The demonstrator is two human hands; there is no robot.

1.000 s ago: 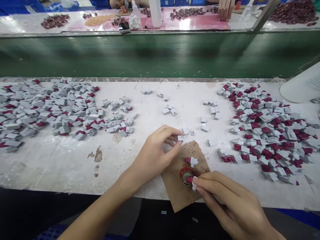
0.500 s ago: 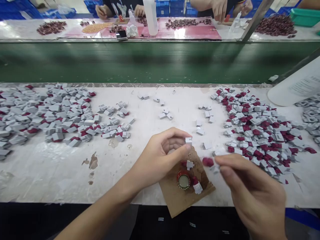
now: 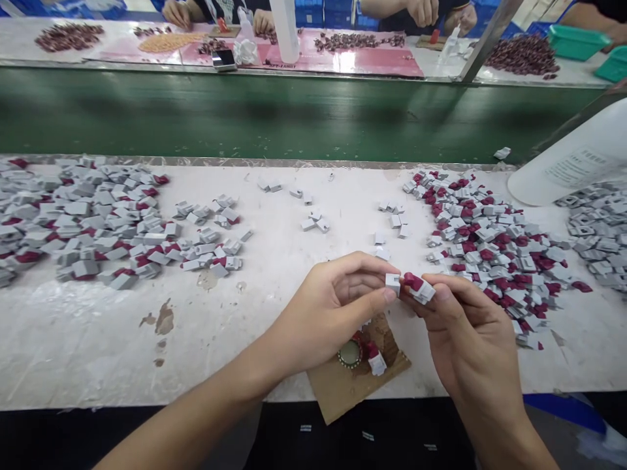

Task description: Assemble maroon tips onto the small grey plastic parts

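Observation:
My left hand (image 3: 337,307) pinches a small light-grey plastic block (image 3: 392,282) between thumb and forefinger. Close to its right side, my right hand (image 3: 470,333) grips a grey piece with a dark-red end (image 3: 419,287), the red end pointing at the block. Whether the two parts touch I cannot tell. Below the hands lies a piece of brown cardboard (image 3: 333,391) with a wet-looking dark stain. On it rest a bottle cap (image 3: 349,353), hollow side up, and another grey-and-red piece (image 3: 375,359).
Heaps of grey-and-red pieces lie at the left (image 3: 98,228) and right (image 3: 490,241). Several loose grey blocks (image 3: 316,222) are scattered between. A white bottle (image 3: 563,160) leans at right. Beyond a green belt (image 3: 220,117), co-workers' hands (image 3: 422,10) handle small parts.
My right hand has brought its grey-and-red piece left and up beside the block in my left hand. My left hand has shifted slightly right. The camera view has moved a little.

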